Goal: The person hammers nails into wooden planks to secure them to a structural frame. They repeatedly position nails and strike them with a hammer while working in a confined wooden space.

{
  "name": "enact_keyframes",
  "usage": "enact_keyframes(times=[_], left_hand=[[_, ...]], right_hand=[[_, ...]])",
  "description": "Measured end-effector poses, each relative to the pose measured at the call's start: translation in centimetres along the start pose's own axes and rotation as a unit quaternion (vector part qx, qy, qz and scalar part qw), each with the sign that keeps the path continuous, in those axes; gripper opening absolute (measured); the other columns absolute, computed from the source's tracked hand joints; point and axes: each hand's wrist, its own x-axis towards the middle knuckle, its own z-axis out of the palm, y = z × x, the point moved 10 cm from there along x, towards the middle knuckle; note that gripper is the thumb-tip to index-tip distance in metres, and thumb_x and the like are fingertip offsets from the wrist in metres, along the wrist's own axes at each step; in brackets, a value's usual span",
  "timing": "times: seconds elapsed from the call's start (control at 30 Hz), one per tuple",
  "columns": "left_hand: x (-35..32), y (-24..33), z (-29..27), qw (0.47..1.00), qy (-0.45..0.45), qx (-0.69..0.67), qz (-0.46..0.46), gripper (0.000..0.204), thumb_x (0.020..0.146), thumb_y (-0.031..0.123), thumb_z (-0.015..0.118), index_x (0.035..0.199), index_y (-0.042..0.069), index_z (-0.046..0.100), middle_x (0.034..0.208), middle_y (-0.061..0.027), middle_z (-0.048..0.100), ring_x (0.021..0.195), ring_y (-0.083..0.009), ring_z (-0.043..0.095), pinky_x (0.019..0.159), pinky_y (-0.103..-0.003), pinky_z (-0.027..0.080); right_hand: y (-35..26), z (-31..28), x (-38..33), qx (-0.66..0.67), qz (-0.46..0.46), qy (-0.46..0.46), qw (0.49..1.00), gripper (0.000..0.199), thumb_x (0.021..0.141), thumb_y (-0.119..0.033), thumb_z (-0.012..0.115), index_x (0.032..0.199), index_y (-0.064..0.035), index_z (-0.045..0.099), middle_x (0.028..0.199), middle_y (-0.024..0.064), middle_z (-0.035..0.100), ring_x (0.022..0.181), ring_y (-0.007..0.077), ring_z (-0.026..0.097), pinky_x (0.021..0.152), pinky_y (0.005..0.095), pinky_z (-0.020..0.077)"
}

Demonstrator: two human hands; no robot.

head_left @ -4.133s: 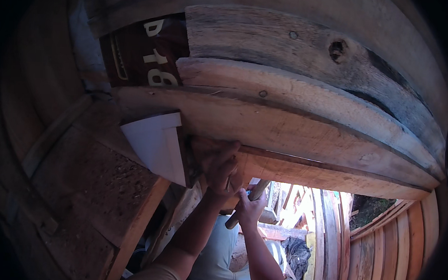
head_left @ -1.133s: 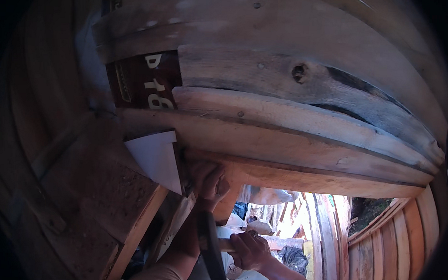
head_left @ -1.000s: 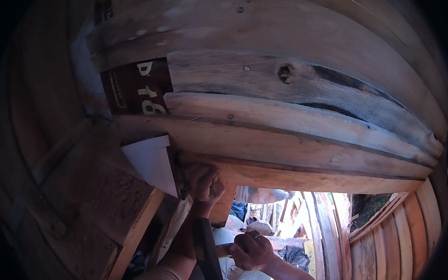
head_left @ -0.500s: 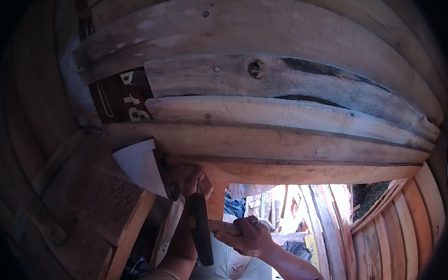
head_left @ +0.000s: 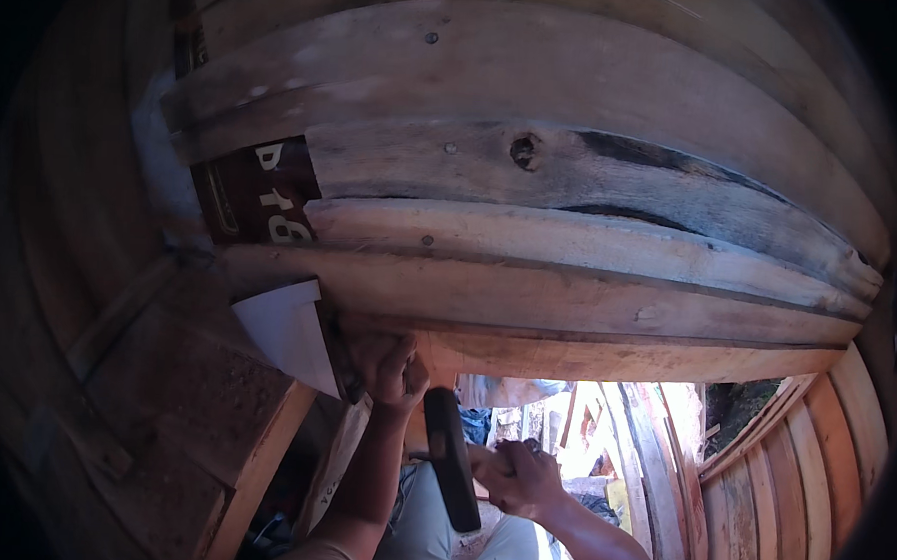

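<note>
My right hand is wrapped round the short wooden handle of a hammer. Its long dark head hangs in front of my lap, just right of my left forearm. Higher up, my left hand is closed with curled fingers against the underside of the lowest plank, near its left end. Whatever those fingers hold is hidden. Beside that hand, on its left, is a white, roughly triangular panel with a dark edge.
Overlapping planks with nail heads form the wall ahead. A dark printed sheet shows between them at left. Upright boards stand at right. Below the lowest plank, a bright opening shows scrap wood. A timber post rises at lower left.
The hammer has swung to the right, away from my left forearm, with my right hand moving right too. My left hand stays by the plank; the view has shifted slightly.
</note>
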Motion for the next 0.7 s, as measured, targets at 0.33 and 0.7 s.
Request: enact_keyframes(times=[0.33, 0.7], left_hand=[[1.1, 0.2, -0.5, 0.999, -0.016, 0.041, -0.016, 0.03, 0.071, -0.004, 0.054, 0.098, 0.006, 0.06, 0.088, -0.0079, 0.054, 0.08, -0.0246, 0.052, 0.074, -0.037, 0.044], [2.1, -0.3, -1.5, 0.998, -0.058, 0.01, 0.036, 0.014, 0.078, 0.008, 0.055, 0.089, 0.004, 0.061, 0.083, -0.0082, 0.054, 0.08, -0.0248, 0.052, 0.077, -0.042, 0.045]], right_hand=[[-4.4, -0.5, 2.1, -0.065, -0.153, 0.053, 0.985, 0.023, 0.074, -0.035, 0.07, 0.096, -0.0333, 0.066, 0.061, 0.0026, 0.04, 0.048, 0.018, 0.05, 0.035, 0.0293, 0.0417], [-5.0, -0.3, 1.8, -0.043, -0.146, 0.07, 0.986, 0.023, 0.071, -0.036, 0.071, 0.092, -0.0265, 0.067, 0.065, 0.0044, 0.045, 0.05, 0.0174, 0.051, 0.036, 0.0286, 0.0404]])
